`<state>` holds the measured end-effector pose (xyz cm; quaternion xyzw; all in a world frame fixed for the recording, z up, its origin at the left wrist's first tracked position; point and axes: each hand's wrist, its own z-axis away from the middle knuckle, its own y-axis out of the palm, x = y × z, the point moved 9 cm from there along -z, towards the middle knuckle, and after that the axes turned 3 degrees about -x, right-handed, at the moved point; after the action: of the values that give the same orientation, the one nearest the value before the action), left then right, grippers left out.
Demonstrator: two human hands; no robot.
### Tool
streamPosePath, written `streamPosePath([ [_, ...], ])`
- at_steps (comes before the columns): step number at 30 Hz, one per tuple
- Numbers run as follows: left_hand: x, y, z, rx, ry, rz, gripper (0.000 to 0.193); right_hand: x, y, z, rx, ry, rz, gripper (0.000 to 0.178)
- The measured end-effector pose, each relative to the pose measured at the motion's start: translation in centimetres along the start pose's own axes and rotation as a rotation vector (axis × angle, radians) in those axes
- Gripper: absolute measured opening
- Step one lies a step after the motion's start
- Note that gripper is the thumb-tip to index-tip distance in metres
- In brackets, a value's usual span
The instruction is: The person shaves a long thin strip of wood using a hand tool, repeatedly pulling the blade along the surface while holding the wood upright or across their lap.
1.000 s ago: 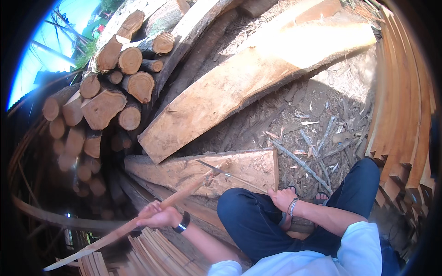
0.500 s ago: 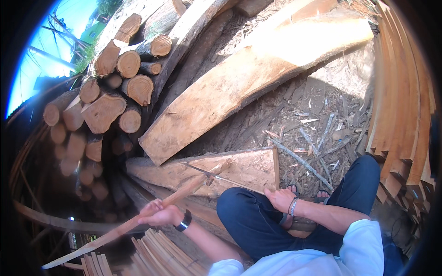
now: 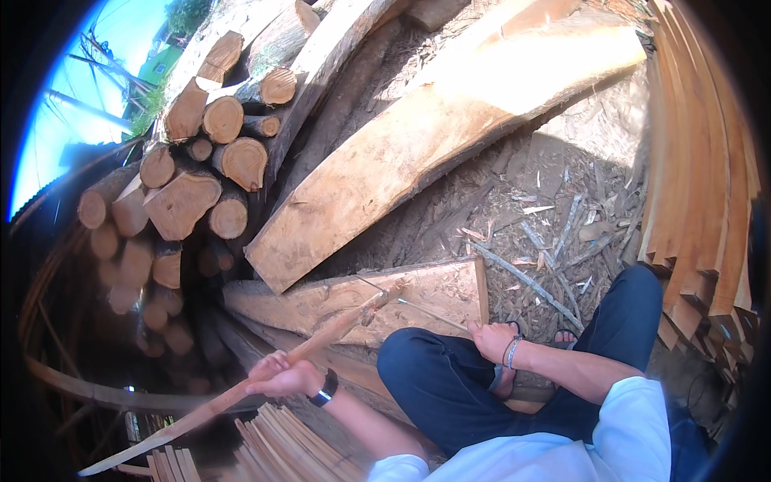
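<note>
My left hand is wrapped round a long, roughly shaped wooden stick, which slants from the lower left up to a narrowed far end. In my right hand is one end of a thin, straight rod-like tool; its exact kind I cannot make out. The tool crosses the stick close to its far end, and its tip shows beyond. Both lie over a flat timber slab on the ground, with the stick's far end above its face; whether they touch is unclear.
A large rough-sawn plank slopes across the middle. Cut logs are stacked at the left, long sawn boards at the right. Branches and wood chips litter the ground. Thin slats lie near my left forearm.
My right hand has shifted slightly right and up. Where the tool crosses the stick has moved nearer the stick's far end. My left hand keeps its grip almost in place.
</note>
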<state>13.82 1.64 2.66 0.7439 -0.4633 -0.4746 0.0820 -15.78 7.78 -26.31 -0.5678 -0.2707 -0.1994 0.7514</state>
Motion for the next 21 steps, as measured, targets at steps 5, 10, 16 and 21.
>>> streamPosePath([
  [5,0.2,0.2,0.4,0.013,0.006,-0.004,0.055,-2.2,1.6,-0.6,-0.040,-0.006,-0.028,0.018],
  [10,0.2,-0.7,-0.6,0.017,-0.004,0.012,0.055,1.5,-1.1,0.9,-0.095,-0.089,-0.102,0.022],
  [16,0.4,-0.4,-0.6,0.017,-0.017,0.013,0.055,1.1,-1.5,-0.1,-0.056,-0.063,-0.082,0.022],
  [21,1.0,0.2,-0.6,0.022,-0.024,0.013,0.054,-3.6,2.9,-0.7,-0.059,0.019,-0.004,0.021],
])
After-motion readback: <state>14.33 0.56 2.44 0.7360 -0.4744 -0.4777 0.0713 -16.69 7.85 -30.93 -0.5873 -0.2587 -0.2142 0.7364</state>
